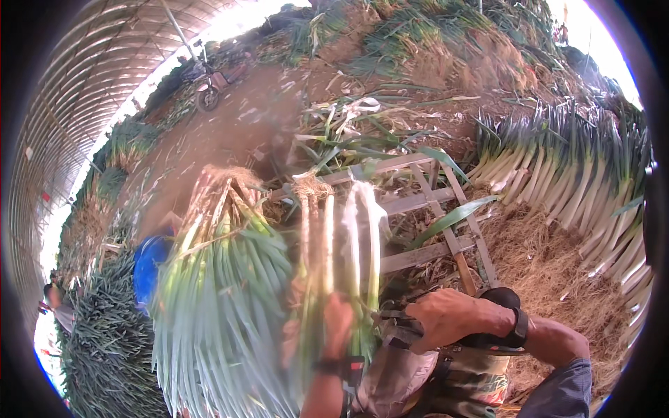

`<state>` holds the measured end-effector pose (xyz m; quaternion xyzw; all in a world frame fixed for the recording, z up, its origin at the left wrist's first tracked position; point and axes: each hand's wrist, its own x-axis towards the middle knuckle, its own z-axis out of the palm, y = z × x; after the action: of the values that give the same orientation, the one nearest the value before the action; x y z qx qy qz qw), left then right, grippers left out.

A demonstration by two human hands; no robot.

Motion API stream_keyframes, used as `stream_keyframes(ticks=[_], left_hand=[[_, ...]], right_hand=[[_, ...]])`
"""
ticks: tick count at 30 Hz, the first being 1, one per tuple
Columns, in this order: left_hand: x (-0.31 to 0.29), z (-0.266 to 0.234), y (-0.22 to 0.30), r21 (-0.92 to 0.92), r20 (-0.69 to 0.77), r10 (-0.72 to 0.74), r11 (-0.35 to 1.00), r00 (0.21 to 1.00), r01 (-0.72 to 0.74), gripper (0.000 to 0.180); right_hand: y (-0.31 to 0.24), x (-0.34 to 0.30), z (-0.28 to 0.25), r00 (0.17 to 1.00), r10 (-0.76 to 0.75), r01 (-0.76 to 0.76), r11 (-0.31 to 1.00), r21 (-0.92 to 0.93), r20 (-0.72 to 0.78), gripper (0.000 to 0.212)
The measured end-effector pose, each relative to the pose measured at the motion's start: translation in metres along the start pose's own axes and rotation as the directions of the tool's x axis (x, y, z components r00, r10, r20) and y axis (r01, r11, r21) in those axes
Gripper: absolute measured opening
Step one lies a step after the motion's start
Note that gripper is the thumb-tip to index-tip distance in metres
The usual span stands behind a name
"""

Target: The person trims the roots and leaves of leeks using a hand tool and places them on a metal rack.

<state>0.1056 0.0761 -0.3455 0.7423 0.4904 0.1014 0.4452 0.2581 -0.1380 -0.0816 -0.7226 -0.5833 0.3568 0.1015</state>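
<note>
1. The left hand is blurred over slim rooted green onions; its fingers look bent round the stalks, but I cannot tell how far they are closed or whether they grip.
2. The right hand has its fingers curled downward beside a dark object; whether they hold it is hidden.
3. The rooted green onions point their roots to the far side, just left of two cleaner white stalks.
4. For good handling, I would support the stalks firmly around the shank without squeezing, keep the roots facing away, and avoid creasing the leaves.
5. The white stalks look smooth and glossy, with pale, limp skin draped at their far ends; the rooted ones are browner and rougher.
6. Left of them lies a large bundle with ribbon-like, blue-green leaves.
7. Beyond the hands is a slatted frame, apparently wooden.
8. To the right, wiry tan root fibres lie below a row of white-shanked onions.
</note>
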Motion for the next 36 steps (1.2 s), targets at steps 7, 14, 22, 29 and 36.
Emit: stream_keyframes(ticks=[7,14,22,29,36], left_hand=[[-0.024,-0.017,0.042,0.088,0.126,0.085,0.991,0.988,-0.096,0.034],[-0.04,-0.005,0.054,0.384,-0.045,0.332,0.876,0.942,-0.29,0.027],[-0.023,-0.008,0.065,0.428,0.029,0.13,0.895,0.991,-0.13,0.036],[-0.036,-0.02,0.092,0.465,0.155,0.092,0.872,0.984,-0.155,0.043],[-0.033,-0.015,0.065,0.481,0.111,0.177,0.852,0.978,-0.209,0.043]], right_hand=[[0.019,0.014,0.012,0.992,0.083,-0.09,0.993,-0.074,-0.092,0.054],[0.027,0.044,0.005,0.963,0.064,-0.08,0.995,-0.051,-0.261,0.055],[0.036,0.085,-0.007,0.909,0.139,-0.149,0.989,0.003,-0.392,0.056],[0.054,0.093,-0.009,0.872,0.153,-0.148,0.988,0.046,-0.466,0.056],[0.043,0.044,-0.004,0.947,0.125,-0.114,0.992,0.054,-0.297,0.058]])
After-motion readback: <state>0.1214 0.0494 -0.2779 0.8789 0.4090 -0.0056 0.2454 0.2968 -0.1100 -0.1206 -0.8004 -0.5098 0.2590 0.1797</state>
